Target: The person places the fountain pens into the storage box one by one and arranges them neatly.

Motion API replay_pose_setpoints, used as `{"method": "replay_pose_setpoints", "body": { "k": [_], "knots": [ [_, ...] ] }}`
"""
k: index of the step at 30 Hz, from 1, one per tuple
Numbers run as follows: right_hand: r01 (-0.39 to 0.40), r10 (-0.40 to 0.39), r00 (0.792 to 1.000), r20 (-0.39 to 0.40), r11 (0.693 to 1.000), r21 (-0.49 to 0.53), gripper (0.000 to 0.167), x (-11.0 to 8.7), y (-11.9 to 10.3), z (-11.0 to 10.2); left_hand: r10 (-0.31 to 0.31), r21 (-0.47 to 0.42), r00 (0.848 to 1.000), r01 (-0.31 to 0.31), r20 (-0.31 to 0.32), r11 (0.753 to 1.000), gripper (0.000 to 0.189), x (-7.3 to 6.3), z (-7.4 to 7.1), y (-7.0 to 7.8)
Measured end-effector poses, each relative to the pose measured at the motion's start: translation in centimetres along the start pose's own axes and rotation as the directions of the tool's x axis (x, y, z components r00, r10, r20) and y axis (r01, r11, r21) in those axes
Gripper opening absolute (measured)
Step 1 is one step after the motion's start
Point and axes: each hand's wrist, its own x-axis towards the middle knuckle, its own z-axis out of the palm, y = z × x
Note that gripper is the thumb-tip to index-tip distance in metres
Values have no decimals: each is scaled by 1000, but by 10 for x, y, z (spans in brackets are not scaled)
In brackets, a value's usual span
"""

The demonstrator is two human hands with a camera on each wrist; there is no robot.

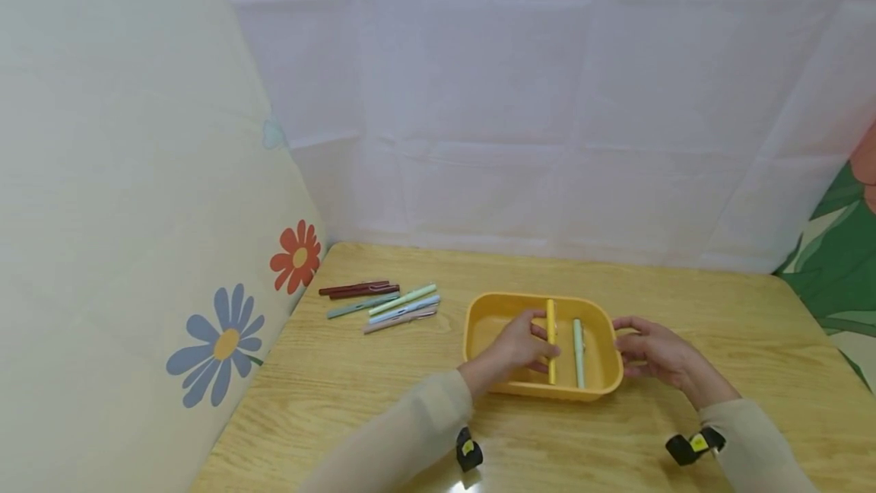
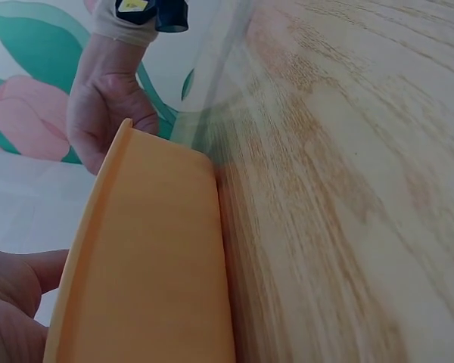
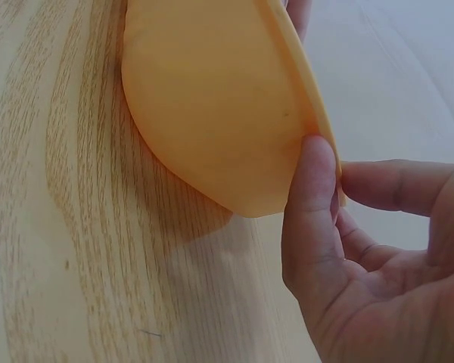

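Observation:
Inside the yellow plastic bin (image 1: 493,301), my left hand (image 1: 515,345) holds a yellow pen (image 1: 551,341), which points toward and away from me. A pale green pen (image 1: 579,352) lies on the bin's floor to the right of it. My right hand (image 1: 660,352) is at the bin's right end; in the right wrist view its thumb and index finger (image 3: 397,185) pinch the rim. The left wrist view shows mostly the bin's outer wall (image 2: 151,257), which hides the yellow pen and much of the left hand (image 2: 11,302).
Several pens lie in a loose group left of the bin: dark red pens (image 1: 363,291), a grey-green pen (image 1: 359,306), a light green pen (image 1: 404,299), a light blue pen (image 1: 404,310) and a pinkish pen (image 1: 397,320). White cloth (image 1: 479,135) hangs behind the wooden table (image 1: 308,402).

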Motion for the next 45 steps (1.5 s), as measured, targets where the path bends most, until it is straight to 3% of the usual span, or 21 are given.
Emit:
{"method": "replay_pose_setpoints", "body": {
  "k": [15, 39, 45],
  "knots": [
    [4, -4, 1000, 3, 1000, -5, 51, 2, 2, -2, -57, 60, 998, 58, -15, 996, 66, 4, 14, -1],
    [22, -22, 1000, 19, 1000, 8, 50, 0, 1, -1, -74, 118, 997, 75, -14, 990, 66, 14, 26, -8],
    [26, -26, 999, 26, 1000, 14, 49, -1, 1, -1, -71, 185, 997, 75, -27, 980, 65, 15, 29, -8]
  ]
}}
